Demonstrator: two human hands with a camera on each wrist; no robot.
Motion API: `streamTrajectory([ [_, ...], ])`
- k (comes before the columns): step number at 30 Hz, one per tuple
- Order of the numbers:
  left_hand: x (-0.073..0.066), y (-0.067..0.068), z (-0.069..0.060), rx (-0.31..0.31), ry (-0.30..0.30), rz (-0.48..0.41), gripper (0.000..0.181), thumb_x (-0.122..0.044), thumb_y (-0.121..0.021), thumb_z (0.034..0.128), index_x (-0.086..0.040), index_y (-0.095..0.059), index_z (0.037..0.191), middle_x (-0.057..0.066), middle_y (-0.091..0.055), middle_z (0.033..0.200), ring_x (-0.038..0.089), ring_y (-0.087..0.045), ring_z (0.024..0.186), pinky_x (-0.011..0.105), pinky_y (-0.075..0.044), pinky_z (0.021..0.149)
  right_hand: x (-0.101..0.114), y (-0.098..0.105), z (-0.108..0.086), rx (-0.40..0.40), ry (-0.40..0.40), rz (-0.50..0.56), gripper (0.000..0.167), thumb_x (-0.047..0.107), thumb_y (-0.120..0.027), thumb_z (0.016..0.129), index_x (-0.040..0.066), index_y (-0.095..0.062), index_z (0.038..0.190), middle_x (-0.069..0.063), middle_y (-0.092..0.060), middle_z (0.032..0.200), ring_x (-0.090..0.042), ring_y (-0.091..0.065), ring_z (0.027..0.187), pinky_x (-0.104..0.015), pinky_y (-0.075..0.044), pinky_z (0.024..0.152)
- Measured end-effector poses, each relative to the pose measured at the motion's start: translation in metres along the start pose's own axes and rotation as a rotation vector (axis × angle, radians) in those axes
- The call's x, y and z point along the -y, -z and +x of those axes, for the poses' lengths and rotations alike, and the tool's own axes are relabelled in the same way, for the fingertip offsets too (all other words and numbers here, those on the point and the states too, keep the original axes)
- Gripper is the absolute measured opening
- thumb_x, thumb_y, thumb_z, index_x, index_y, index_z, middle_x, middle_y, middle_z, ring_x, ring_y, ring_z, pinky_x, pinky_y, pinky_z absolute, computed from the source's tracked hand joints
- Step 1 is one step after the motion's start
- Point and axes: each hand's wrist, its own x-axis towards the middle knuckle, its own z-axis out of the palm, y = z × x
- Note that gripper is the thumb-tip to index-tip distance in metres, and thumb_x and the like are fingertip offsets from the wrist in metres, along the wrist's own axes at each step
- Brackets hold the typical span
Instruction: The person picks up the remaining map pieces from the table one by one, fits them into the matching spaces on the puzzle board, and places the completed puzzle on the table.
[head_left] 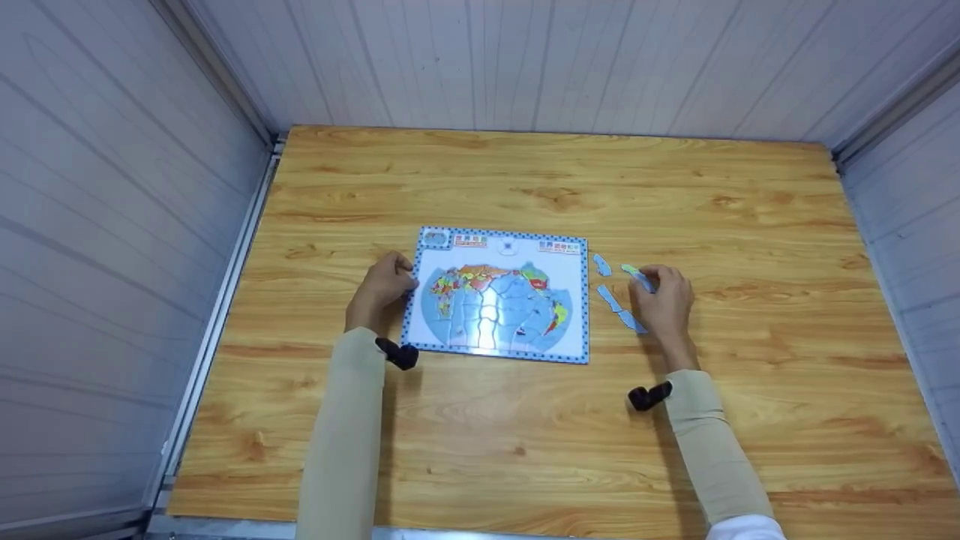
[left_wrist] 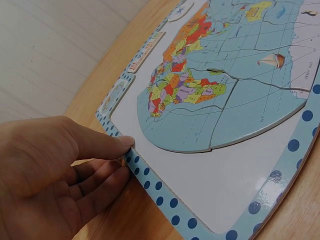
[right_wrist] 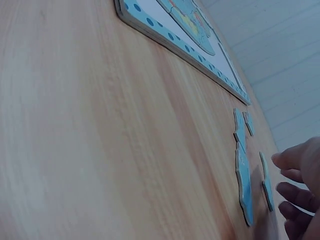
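Observation:
A world-map jigsaw puzzle board [head_left: 568, 349] with a blue dotted border lies on the wooden table. My left hand [head_left: 381, 286] pinches its left edge; in the left wrist view the thumb [left_wrist: 107, 146] presses on the border while the fingers [left_wrist: 107, 187] curl at the edge. To the right of the board lie several loose blue puzzle pieces [head_left: 602, 265]. My right hand [head_left: 666, 300] hovers beside a blue-and-green puzzle piece [right_wrist: 266, 182]. Its fingers are loosely bent, with a visible gap to that piece in the right wrist view.
The wooden tabletop [head_left: 525, 450] spreads around the board. Pale panel walls [head_left: 487, 67] stand behind and on both sides. Two long pieces [right_wrist: 244, 185] lie end to end near the right hand. A small black device [head_left: 401, 354] sits at each wrist.

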Motion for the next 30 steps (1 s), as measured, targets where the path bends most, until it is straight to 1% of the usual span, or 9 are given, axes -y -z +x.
streamTrajectory([
  [5, 0.0005, -0.0007, 0.0003, -0.003, 0.004, -0.007, 0.027, -0.012, -0.054, 0.0942, -0.009, -0.046, 0.12, 0.009, -0.05, 0.106, 0.023, -0.049, 0.097, 0.033, -0.041, 0.083, -0.0014, 0.0003, -0.0002, 0.017, -0.038, -0.064, 0.031, 0.023, -0.067, 0.089, 0.001, -0.064, 0.111, -0.018, -0.06, 0.108, -0.035, -0.049, 0.102, -0.049, -0.03, 0.097],
  [10, 0.0001, -0.0009, 0.0, -0.009, 0.0, -0.011, 0.028, -0.01, -0.056, 0.0933, -0.008, -0.046, 0.119, 0.008, -0.049, 0.103, 0.022, -0.048, 0.095, 0.032, -0.04, 0.081, -0.0002, 0.0016, -0.001, 0.046, -0.071, -0.098, 0.034, 0.026, -0.065, 0.09, 0.002, -0.063, 0.114, -0.017, -0.058, 0.112, -0.036, -0.047, 0.106, -0.053, -0.028, 0.1],
  [14, -0.0009, -0.0012, -0.0007, -0.011, 0.007, -0.027, 0.027, -0.009, -0.056, 0.0933, -0.008, -0.045, 0.118, 0.008, -0.049, 0.105, 0.022, -0.048, 0.095, 0.032, -0.04, 0.081, 0.001, 0.0028, -0.0015, 0.059, -0.089, -0.111, 0.034, 0.026, -0.065, 0.09, 0.003, -0.063, 0.115, -0.017, -0.057, 0.112, -0.036, -0.046, 0.109, -0.053, -0.028, 0.099],
  [21, -0.0022, -0.0016, -0.0009, -0.01, 0.033, -0.026, 0.025, -0.01, -0.054, 0.0943, -0.009, -0.046, 0.118, 0.01, -0.051, 0.111, 0.023, -0.049, 0.1, 0.034, -0.041, 0.084, 0.0004, 0.0036, -0.0019, 0.049, -0.129, -0.131, 0.034, 0.026, -0.065, 0.09, 0.001, -0.061, 0.113, -0.017, -0.057, 0.11, -0.036, -0.046, 0.109, -0.051, -0.03, 0.098],
  [25, -0.0028, -0.0021, -0.0018, -0.011, 0.048, -0.047, 0.025, -0.01, -0.055, 0.0941, -0.01, -0.046, 0.118, 0.009, -0.051, 0.111, 0.023, -0.05, 0.101, 0.034, -0.041, 0.085, -0.0011, 0.0037, -0.0018, 0.046, -0.135, -0.14, 0.032, 0.025, -0.064, 0.091, 0.002, -0.061, 0.112, -0.017, -0.055, 0.11, -0.036, -0.045, 0.11, -0.051, -0.03, 0.098],
  [30, -0.0021, -0.003, -0.0008, -0.012, 0.051, -0.053, 0.024, -0.01, -0.054, 0.0945, -0.01, -0.046, 0.117, 0.009, -0.051, 0.111, 0.023, -0.05, 0.101, 0.034, -0.042, 0.084, -0.0012, 0.004, -0.002, 0.046, -0.132, -0.141, 0.03, 0.025, -0.063, 0.091, 0.002, -0.061, 0.111, -0.017, -0.054, 0.11, -0.036, -0.044, 0.109, -0.051, -0.029, 0.098],
])
